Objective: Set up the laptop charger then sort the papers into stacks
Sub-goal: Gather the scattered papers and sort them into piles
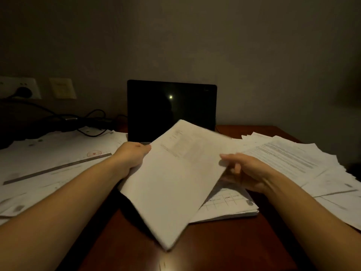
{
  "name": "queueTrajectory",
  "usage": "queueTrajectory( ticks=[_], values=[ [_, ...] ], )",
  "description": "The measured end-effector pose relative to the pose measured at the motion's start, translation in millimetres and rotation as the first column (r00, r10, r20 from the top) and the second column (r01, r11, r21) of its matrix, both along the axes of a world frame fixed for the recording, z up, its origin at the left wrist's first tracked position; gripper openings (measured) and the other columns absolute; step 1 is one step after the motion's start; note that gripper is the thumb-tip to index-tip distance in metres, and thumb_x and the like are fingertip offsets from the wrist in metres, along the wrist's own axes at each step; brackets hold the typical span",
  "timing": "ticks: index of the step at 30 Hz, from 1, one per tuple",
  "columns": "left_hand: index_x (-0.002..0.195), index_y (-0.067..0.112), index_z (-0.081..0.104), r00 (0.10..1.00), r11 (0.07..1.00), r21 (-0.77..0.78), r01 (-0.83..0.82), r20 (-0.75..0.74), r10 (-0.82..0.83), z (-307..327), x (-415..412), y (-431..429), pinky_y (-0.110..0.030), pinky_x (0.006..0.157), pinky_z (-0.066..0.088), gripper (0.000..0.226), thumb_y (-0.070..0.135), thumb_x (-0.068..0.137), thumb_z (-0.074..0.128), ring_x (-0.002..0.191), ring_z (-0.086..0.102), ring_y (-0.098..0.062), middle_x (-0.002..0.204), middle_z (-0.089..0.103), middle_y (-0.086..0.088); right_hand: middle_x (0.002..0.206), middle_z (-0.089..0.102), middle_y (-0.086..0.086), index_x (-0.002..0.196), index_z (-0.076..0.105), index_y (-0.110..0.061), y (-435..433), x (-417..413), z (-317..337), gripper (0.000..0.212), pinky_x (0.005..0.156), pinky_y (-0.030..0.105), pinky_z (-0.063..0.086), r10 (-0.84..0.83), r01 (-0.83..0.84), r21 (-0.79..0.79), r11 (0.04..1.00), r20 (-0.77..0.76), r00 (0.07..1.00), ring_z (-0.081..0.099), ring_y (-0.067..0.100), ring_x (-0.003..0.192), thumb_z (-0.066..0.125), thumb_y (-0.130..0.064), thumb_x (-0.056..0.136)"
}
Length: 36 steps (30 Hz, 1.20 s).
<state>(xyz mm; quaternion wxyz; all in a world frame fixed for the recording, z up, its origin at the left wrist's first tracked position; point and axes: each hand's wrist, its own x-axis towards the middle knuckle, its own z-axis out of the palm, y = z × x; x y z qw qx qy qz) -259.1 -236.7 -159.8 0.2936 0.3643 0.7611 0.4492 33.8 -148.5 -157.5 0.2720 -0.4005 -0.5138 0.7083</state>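
Two forearms reach over the desk (205, 251), both hands holding a sheaf of papers (175, 182) in front of the laptop (172, 108).
Left of the laptop, loose sheets (48, 151) lie spread under a ruler (56, 169), with a tangled black cable (88, 122) behind them and a plug (23, 92) in the wall socket. The left hand (132, 157) grips the sheaf's left edge, thumb on top; the right hand (248, 171) pinches its right edge between thumb and curled fingers. Beneath the sheaf lies a squared stack (230, 206); right of the laptop more sheets (293, 159) fan out.

Forearms reach forward, left hand (132, 157) and right hand (246, 171) pinching one sheet (175, 188) by its sides
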Motion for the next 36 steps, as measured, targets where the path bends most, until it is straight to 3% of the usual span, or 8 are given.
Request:
queueTrajectory(
  ticks=[2,5,9,16,20,26,30,36],
  values=[
    [0.082,0.006,0.063,0.997,0.998,0.031,-0.063,0.038,0.062,-4.5,7.2,2.8,-0.031,0.072,0.046,0.03,0.03,0.1,0.057,0.068,0.058,-0.027,0.07,0.064,-0.018,0.11,0.075,0.016,0.129,0.057,-0.011,-0.3,-3.5,-1.7,0.048,0.08,0.042,0.063,-0.021,0.02,-0.012,1.0,-0.046,0.999,0.074,0.031,0.099,0.071,-0.02,0.083],
    [0.087,0.004,0.064,0.998,0.998,0.045,-0.051,0.042,0.049,-7.4,19.9,2.8,-0.035,0.083,0.046,0.029,0.027,0.101,0.056,0.079,0.059,-0.028,0.087,0.064,-0.019,0.108,0.076,0.01,0.13,0.059,-0.014,-1.1,-9.8,-3.4,0.044,0.078,0.045,0.062,-0.006,0.004,0.015,1.0,0.138,0.99,0.075,0.03,0.094,0.072,-0.013,0.087],
    [0.081,0.005,0.068,0.978,0.991,-0.059,0.119,-0.166,-0.128,-8.1,34.0,-6.8,-0.024,0.057,0.04,0.029,0.028,0.097,0.061,0.064,0.054,-0.016,0.073,0.062,-0.004,0.111,0.064,-0.001,0.139,0.051,-0.016,-3.4,-16.4,-1.0,0.051,0.068,0.03,0.056,-0.173,-0.023,0.326,0.945,0.558,0.811,0.067,0.022,0.092,0.07,-0.013,0.093],
    [0.086,0.021,0.065,0.717,0.96,-0.263,0.099,-0.65,-0.252,-12.7,48.3,-12.3,-0.025,0.058,0.043,0.027,0.047,0.092,0.061,0.068,0.06,-0.012,0.076,0.062,0.006,0.14,0.059,0.007,0.146,0.047,-0.021,-5.3,-6.7,-12.1,0.055,0.09,0.035,0.053,-0.448,-0.176,0.647,0.742,0.674,0.587,0.061,0.025,0.112,0.068,-0.021,0.095],
    [0.139,0.027,0.045,0.603,0.971,-0.227,0.081,-0.765,-0.229,-21.9,53.6,-12.4,-0.041,0.098,0.045,0.052,0.052,0.095,0.054,0.121,0.053,-0.023,0.136,0.055,0.001,0.139,0.061,0.005,0.147,0.04,-0.025,-9.7,-6.8,-20.4,0.051,0.095,0.039,0.052,-0.501,-0.327,0.676,0.66,0.721,0.48,0.063,0.028,0.116,0.057,-0.033,0.1],
    [0.145,0.033,0.04,0.591,0.936,-0.29,0.199,-0.726,-0.35,-33.2,56.3,-6.9,-0.054,0.114,0.027,0.053,0.056,0.098,0.039,0.142,0.031,-0.027,0.152,0.044,0.009,0.139,0.061,0.003,0.152,0.033,-0.028,-17.1,-13.7,-17.4,0.053,0.095,0.04,0.052,-0.523,-0.497,0.62,0.607,0.782,0.337,0.061,0.025,0.119,0.042,-0.049,0.104],
    [0.151,0.031,0.03,0.59,0.939,-0.303,0.165,-0.732,-0.34,-34.0,55.0,-7.0,-0.057,0.118,0.015,0.061,0.061,0.098,0.036,0.152,0.011,-0.029,0.16,0.031,0.003,0.149,0.051,0.002,0.149,0.04,-0.025,-19.0,-18.8,-12.0,0.056,0.106,0.044,0.044,-0.537,-0.525,0.613,0.591,0.784,0.311,0.045,0.026,0.136,0.04,-0.055,0.102],
    [0.158,0.032,0.017,0.589,0.926,-0.342,0.158,-0.72,-0.367,-34.2,33.7,-17.1,-0.06,0.121,0.003,0.069,0.065,0.099,0.03,0.154,-0.005,-0.027,0.167,0.013,-0.001,0.161,0.034,-0.001,0.153,0.036,-0.025,-19.9,-55.6,-13.4,0.062,0.12,0.046,0.027,-0.445,-0.641,0.606,0.471,0.79,0.421,0.024,0.023,0.15,0.04,-0.059,0.101]
  ],
)
